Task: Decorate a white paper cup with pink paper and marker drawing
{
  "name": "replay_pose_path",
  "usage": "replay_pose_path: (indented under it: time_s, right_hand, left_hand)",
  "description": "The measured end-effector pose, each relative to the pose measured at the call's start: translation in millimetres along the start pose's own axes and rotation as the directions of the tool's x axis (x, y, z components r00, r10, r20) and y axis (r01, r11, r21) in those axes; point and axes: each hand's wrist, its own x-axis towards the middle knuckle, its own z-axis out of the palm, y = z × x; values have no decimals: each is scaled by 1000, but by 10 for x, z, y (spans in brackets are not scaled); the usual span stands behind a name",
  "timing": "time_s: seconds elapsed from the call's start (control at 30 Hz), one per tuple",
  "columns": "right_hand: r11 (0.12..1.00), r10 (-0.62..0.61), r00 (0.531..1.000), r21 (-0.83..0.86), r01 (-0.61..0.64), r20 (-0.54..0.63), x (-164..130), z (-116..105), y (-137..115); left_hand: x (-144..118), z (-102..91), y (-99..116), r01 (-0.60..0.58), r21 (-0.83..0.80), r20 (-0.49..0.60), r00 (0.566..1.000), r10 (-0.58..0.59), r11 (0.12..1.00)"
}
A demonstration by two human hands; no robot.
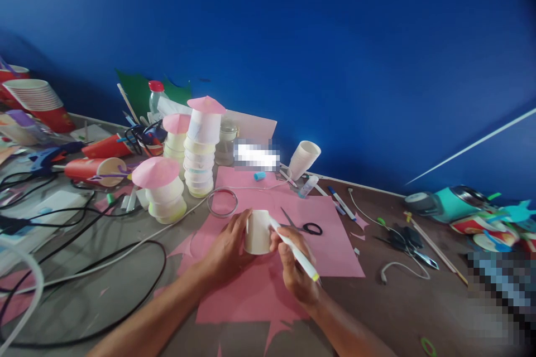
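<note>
A white paper cup point(258, 234) stands upside down over pink paper point(335, 256), its wider rim toward me. My left hand point(228, 245) is closed around the cup's left side. In my right hand point(297, 268) is a white marker with a yellow end point(299, 254), its tip against or close to the cup's right side; I cannot tell if it touches. Black-handled scissors point(312, 228) lie open on the pink paper just beyond my right hand. A blue marker cap point(259, 176) rests farther back on the paper.
Left of the pink paper stand towers of white cups with pink cone roofs point(205, 145). A stack of white cups point(304, 159) leans by the blue wall. Cables point(163, 268) cross the left side. Markers point(343, 203), pliers point(427, 259) and a turquoise container point(450, 202) lie right.
</note>
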Motion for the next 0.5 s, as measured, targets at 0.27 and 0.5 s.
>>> replay_pose_path:
  time_s: [0.27,0.5]
  right_hand:
    - [969,211,964,163,-185,-160,-29,91,94]
    - [960,273,950,112,-258,-154,-27,101,205]
  left_hand:
    - [36,-14,14,145,-99,6,989,-145,985]
    - [18,7,-11,209,-173,-17,976,-215,962]
